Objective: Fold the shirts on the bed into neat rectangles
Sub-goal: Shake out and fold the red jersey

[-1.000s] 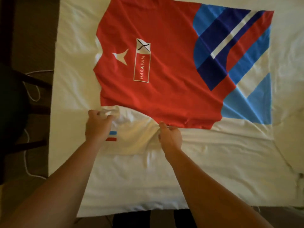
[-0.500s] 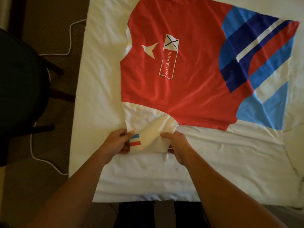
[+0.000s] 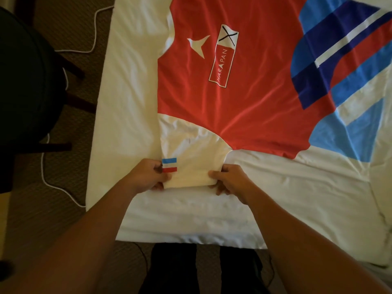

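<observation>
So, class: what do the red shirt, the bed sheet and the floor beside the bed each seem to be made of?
Red shirt: probably a smooth synthetic jersey; it shows a faint sheen and soft, fine wrinkles where both hands pinch its white sleeve.
Bed sheet: matte white woven cloth, likely cotton, with crisp creases.
Floor: brown low-pile carpet, judging by its ribbed texture.

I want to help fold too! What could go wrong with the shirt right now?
Both the left hand and right hand pinch only the white sleeve, so pulling could drag the red shirt crooked. Wrinkles near the armpit might get folded in. The sleeve lies close to the bed edge and could slip off.
</observation>
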Demonstrator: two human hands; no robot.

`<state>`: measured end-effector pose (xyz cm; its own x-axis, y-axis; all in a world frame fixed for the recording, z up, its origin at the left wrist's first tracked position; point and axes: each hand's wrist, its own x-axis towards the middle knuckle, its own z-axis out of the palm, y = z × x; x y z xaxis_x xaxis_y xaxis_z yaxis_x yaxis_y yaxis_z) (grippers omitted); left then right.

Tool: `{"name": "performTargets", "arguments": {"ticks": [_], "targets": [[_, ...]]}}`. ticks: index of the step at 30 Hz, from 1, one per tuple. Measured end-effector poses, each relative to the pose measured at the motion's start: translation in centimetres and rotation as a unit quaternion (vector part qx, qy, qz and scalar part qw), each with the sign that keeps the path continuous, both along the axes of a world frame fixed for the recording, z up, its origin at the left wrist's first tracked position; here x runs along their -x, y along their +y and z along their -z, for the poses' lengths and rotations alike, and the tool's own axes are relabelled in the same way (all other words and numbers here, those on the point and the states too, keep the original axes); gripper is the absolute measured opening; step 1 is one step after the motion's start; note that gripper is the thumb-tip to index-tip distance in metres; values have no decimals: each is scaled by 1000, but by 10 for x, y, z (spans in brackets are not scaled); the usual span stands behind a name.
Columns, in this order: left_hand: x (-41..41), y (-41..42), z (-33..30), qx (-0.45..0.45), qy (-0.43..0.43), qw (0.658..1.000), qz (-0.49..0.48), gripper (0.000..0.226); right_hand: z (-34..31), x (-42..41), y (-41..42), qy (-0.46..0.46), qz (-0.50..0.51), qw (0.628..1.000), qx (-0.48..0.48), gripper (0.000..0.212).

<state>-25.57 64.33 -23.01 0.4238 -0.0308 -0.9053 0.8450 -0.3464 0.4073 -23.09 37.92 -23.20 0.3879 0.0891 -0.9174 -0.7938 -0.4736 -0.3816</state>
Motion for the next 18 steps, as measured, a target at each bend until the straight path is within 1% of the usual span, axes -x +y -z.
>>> {"name": "performTargets", "arguments": {"ticks": [2, 5, 7, 8, 9, 11, 13, 15, 18], "targets": [[-2, 0, 0, -27, 17, 999, 36, 11, -4, -3, -6, -15, -69, 997, 7, 30], [-16, 0, -11, -40, 76, 991, 102, 22, -9, -19, -16, -41, -123, 990, 48, 44], [-34, 2, -19, -46, 104, 990, 84, 33, -11, -38, -24, -91, -119, 984, 91, 43], [-45, 4, -20, -53, 99, 992, 52, 37, -13, -50, -27, -132, -123, 977, 113, 40], [-58, 6, -21, -64, 80, 995, 12, 39, -15, -64, -28, -170, -134, 967, 136, 39], [-86, 11, -16, -93, 16, 992, -85, 42, -20, -94, -27, -224, -151, 949, 164, 38], [-114, 15, -11, -113, -65, 978, -161, 36, -22, -128, -18, -269, -164, 934, 171, 37], [-142, 19, -8, -121, -126, 965, -195, 33, -22, -163, -4, -308, -181, 918, 170, 34], [-182, 24, 0, -118, -165, 955, -215, 55, -21, -216, 21, -351, -209, 900, 155, 22]]}}
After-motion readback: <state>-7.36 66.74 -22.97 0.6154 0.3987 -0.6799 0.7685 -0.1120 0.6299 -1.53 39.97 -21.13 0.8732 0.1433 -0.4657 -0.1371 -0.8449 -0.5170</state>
